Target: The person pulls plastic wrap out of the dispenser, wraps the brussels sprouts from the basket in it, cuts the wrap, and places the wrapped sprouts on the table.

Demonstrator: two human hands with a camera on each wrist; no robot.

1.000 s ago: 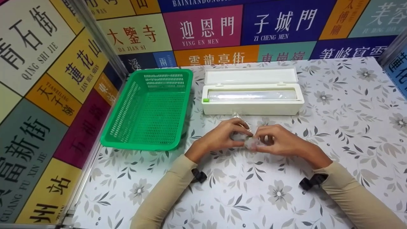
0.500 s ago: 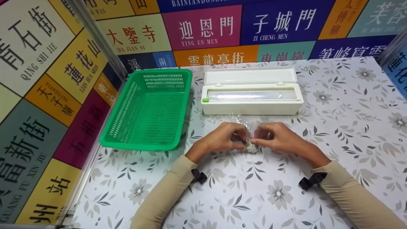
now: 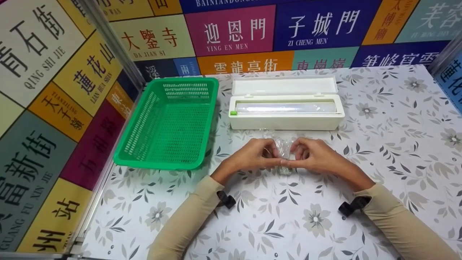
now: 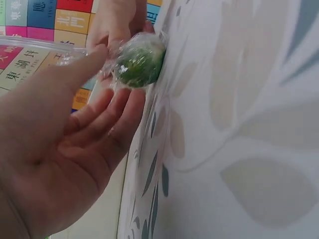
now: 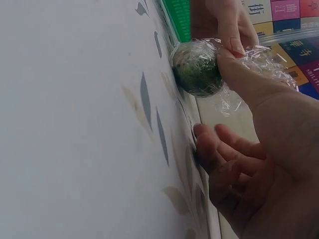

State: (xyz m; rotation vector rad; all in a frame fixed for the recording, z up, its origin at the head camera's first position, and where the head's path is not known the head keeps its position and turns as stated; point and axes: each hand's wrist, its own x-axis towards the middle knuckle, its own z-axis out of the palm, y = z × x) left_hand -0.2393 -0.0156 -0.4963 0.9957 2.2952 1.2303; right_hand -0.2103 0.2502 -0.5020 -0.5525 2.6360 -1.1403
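A round green fruit, lime-like, lies wrapped in crinkled cling film [image 3: 285, 169] on the table, near the tips of both thumbs. Loose film [image 5: 264, 67] bunches beyond it. My left hand [image 3: 252, 155] stretches its thumb onto the film; its other fingers bend loosely beside the fruit [image 4: 142, 64], apart from the thumb. Opposite, my right hand [image 3: 314, 155] presses its thumb on the film beside the fruit [image 5: 197, 72]. The right fingers [image 5: 234, 162] hang half curled below, apart from it. Film hides part of the fruit's surface.
Behind the hands a white cling film box [image 3: 287, 122] stands with its lid raised and a roll [image 3: 285, 107] inside. To the left sits a green plastic basket [image 3: 180, 133]. Panels [image 3: 231, 32] with printed characters border the flowered table [image 3: 231, 224].
The fruit turned and shifted slightly toward me as the film was gathered behind it. Both thumbs came together over the film, while the fingers moved away from it. Box and basket stayed put.
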